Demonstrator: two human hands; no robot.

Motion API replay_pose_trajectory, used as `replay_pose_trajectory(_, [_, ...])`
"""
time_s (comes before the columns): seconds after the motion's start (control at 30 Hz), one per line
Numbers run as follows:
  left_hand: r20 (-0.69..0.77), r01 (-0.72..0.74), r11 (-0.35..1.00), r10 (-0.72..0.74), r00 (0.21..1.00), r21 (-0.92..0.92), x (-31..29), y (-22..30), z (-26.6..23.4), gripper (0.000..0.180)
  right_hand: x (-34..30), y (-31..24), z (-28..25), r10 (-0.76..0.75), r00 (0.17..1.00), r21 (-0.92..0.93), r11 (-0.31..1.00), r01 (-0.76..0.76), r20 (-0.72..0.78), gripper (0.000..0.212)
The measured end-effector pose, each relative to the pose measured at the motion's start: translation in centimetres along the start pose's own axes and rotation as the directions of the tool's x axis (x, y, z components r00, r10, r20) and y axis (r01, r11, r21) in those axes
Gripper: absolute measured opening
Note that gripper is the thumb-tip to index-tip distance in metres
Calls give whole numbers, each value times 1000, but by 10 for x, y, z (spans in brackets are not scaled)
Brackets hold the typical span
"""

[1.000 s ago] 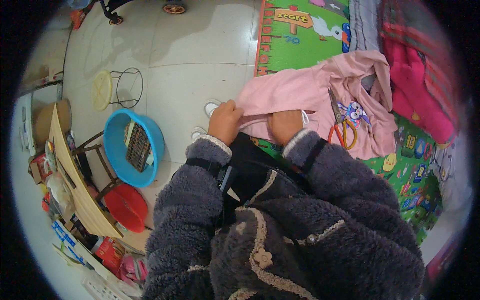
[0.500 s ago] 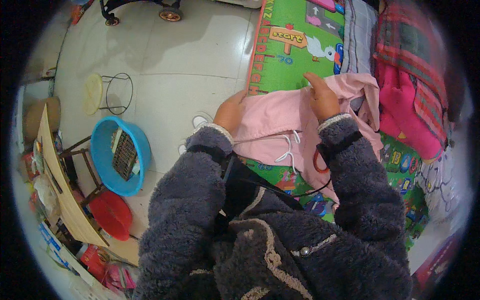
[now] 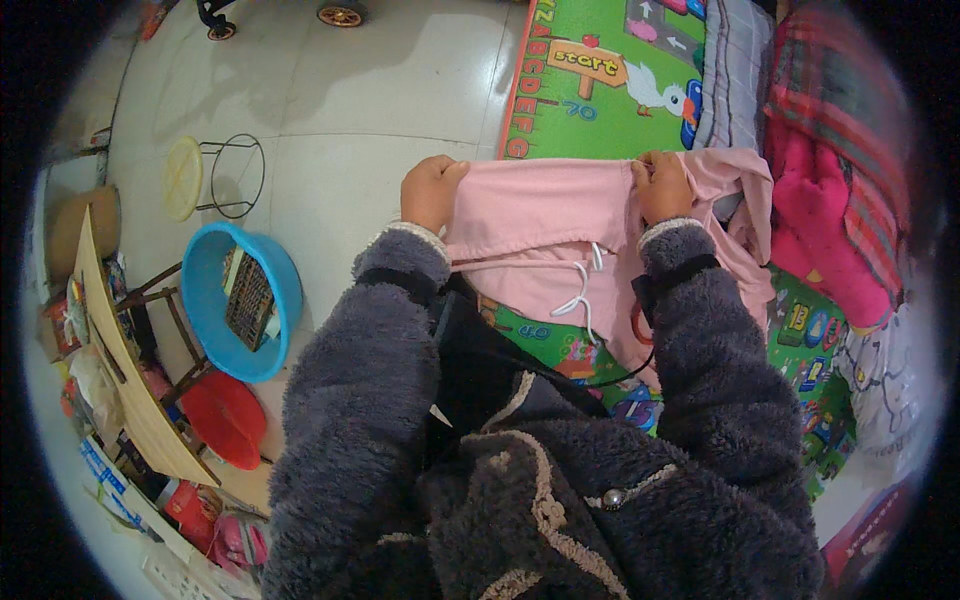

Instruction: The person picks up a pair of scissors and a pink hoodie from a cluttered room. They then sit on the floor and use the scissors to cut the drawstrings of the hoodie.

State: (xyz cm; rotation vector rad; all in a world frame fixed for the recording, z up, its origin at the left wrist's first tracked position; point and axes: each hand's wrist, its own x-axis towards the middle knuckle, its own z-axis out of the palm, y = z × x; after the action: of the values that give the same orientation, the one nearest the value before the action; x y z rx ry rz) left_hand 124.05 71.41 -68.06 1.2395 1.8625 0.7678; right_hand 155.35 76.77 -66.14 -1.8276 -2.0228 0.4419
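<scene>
A pale pink hoodie (image 3: 545,220) with white drawstrings (image 3: 580,295) lies over the colourful play mat. My left hand (image 3: 432,192) is closed on the left corner of its hood, fingers folded over the cloth. At the other corner, my right hand (image 3: 663,187) pinches the fabric from above. Between the two hands the hood's far edge is stretched nearly straight. The rest of the garment bunches to the right of my right wrist, partly hidden by that forearm.
The green printed mat (image 3: 600,115) reaches away from me. A grey checked cloth (image 3: 735,80), a bright pink plush item (image 3: 810,200) and a plaid blanket (image 3: 845,100) lie right. On the left stand a blue basin (image 3: 290,290), a red basin (image 3: 225,425), a stool (image 3: 183,178) and a wooden board (image 3: 130,370).
Both hands have closed on the hood's two corners; before, they lay with fingers extended beside it. The hood's far edge is now pulled straighter, and my left hand has moved slightly left and away.
</scene>
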Motion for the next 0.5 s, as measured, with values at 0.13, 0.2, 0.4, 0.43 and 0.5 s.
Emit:
replay_pose_trajectory(0.13, [-102, -143, 965, 169, 980, 221, 2, -8, 5, 32, -16, -19, -8, -123, 985, 15, 992, 126, -121, 18])
replay_pose_trajectory(0.2, [-41, 30, 959, -19, 999, 281, 7, -15, 4, 29, -26, -25, -10, -119, 992, 104, 988, 114, 40, 20])
replay_pose_trajectory(0.4, [39, -129, 975, 138, 990, -178, -1, -29, 17, 26, -17, -24, 10, 118, 991, 416, 899, -135, 65, 26])
replay_pose_trajectory(0.43, [29, -157, 967, 166, 986, -201, -3, -28, 20, 27, -14, -23, 13, 198, 965, 554, 791, -261, 173, 25])
replay_pose_trajectory(0.5, [136, -134, 964, 167, 976, -228, -5, -26, 22, 25, -12, -16, 11, -33, 986, 405, 913, -36, 162, 22])
